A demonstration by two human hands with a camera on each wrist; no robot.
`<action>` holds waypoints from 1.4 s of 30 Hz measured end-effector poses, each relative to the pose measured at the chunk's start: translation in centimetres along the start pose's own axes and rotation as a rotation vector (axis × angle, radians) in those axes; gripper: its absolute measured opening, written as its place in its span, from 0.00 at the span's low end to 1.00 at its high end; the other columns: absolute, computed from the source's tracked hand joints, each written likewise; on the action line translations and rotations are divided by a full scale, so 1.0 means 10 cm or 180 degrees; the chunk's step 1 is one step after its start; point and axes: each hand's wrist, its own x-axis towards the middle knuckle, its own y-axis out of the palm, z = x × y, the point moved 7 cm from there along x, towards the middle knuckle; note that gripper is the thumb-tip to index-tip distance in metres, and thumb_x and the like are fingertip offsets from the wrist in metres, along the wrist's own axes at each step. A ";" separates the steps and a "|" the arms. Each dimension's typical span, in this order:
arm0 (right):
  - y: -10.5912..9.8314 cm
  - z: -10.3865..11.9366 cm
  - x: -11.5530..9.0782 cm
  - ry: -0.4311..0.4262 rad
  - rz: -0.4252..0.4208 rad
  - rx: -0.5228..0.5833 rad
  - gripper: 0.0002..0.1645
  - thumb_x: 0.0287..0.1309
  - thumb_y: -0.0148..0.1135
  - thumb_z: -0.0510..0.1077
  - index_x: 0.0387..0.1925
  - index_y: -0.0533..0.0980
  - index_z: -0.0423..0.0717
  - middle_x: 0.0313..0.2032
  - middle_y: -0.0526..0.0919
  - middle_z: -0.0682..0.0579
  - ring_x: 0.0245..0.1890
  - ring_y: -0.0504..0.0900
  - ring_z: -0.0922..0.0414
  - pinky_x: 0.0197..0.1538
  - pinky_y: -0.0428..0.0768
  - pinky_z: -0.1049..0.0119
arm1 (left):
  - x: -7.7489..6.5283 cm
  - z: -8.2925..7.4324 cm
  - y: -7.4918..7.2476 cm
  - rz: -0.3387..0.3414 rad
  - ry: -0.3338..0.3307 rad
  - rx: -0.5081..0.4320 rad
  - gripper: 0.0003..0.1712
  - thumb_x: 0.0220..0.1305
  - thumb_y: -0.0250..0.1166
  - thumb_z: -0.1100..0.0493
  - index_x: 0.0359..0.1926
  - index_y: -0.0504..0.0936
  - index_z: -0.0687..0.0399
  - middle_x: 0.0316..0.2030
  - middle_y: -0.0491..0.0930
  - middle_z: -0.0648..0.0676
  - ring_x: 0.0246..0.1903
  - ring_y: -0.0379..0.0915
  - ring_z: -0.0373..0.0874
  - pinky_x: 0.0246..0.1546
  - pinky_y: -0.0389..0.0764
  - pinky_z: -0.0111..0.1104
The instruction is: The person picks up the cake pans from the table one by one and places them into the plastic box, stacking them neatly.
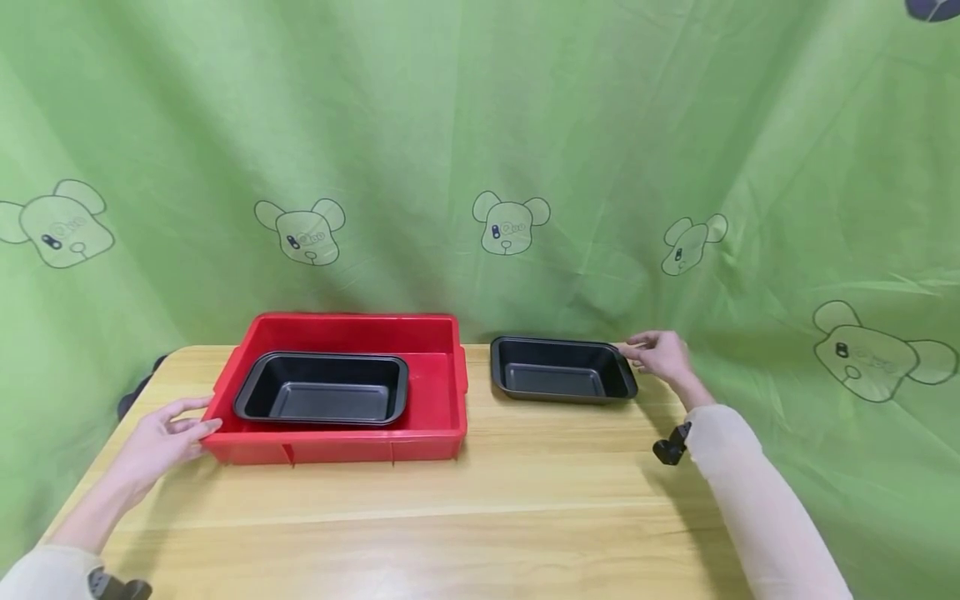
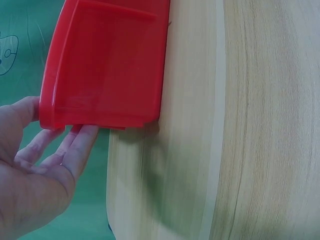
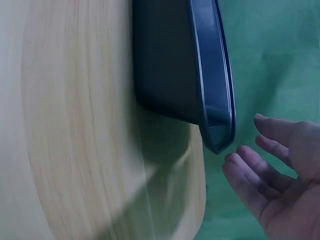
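At the front left corner of a red plastic tray (image 1: 427, 446), my left hand (image 1: 161, 442) holds the rim. In the left wrist view the thumb lies at the top of the rim, and the fingers (image 2: 82, 145) reach under its lip against the outer wall. A black loaf pan (image 1: 322, 402) sits inside the tray, toward its left. To the right a second black loaf pan (image 1: 551, 382) stands upright on the table. My right hand (image 1: 663, 357) is beside that pan's right end. The right wrist view shows its spread fingers (image 3: 245, 180) just off the rim, holding nothing.
The light wooden table (image 1: 450, 525) extends in front of the tray and pan. A green curtain (image 1: 405, 167) printed with bear heads hangs behind and along both sides, close to the table's back edge.
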 end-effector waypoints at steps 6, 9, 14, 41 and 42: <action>0.08 -0.08 0.08 0.0097 0.0057 0.0134 0.30 0.67 0.71 0.42 0.63 0.75 0.25 0.49 0.88 0.30 0.31 0.88 0.64 0.38 0.91 0.69 | 0.01 0.02 -0.01 -0.0027 -0.0031 0.0077 0.42 0.78 0.63 0.52 0.78 0.55 0.72 0.55 0.87 0.59 0.39 0.83 0.23 0.46 0.91 0.29; 0.10 -0.10 0.13 0.0143 0.0036 0.0120 0.31 0.67 0.72 0.43 0.63 0.76 0.26 0.48 0.89 0.31 0.31 0.87 0.63 0.38 0.90 0.70 | 0.00 0.02 -0.01 -0.0020 -0.0034 0.0063 0.42 0.78 0.63 0.52 0.79 0.55 0.72 0.55 0.87 0.59 0.39 0.83 0.23 0.46 0.90 0.28; 0.10 -0.11 0.19 0.0209 0.0016 0.0028 0.31 0.67 0.72 0.44 0.64 0.76 0.29 0.49 0.88 0.32 0.31 0.87 0.63 0.41 0.91 0.66 | 0.00 0.01 -0.02 -0.0036 -0.0030 0.0085 0.42 0.78 0.62 0.52 0.79 0.55 0.72 0.57 0.86 0.63 0.39 0.83 0.23 0.45 0.90 0.27; 0.26 -0.06 0.33 -0.0080 0.0088 -0.0569 0.26 0.68 0.71 0.47 0.61 0.81 0.34 0.56 0.86 0.29 0.52 0.85 0.40 0.44 0.76 0.68 | 0.01 -0.01 -0.01 -0.0029 -0.0002 -0.0024 0.41 0.78 0.63 0.53 0.77 0.57 0.72 0.41 0.86 0.37 0.38 0.83 0.25 0.44 0.89 0.25; 0.27 -0.07 0.33 -0.0070 0.0088 -0.0560 0.27 0.68 0.71 0.46 0.61 0.81 0.34 0.56 0.85 0.29 0.52 0.85 0.40 0.44 0.76 0.68 | 0.01 -0.01 -0.01 -0.0027 -0.0007 -0.0024 0.41 0.78 0.63 0.54 0.78 0.56 0.72 0.41 0.86 0.37 0.38 0.83 0.25 0.44 0.89 0.25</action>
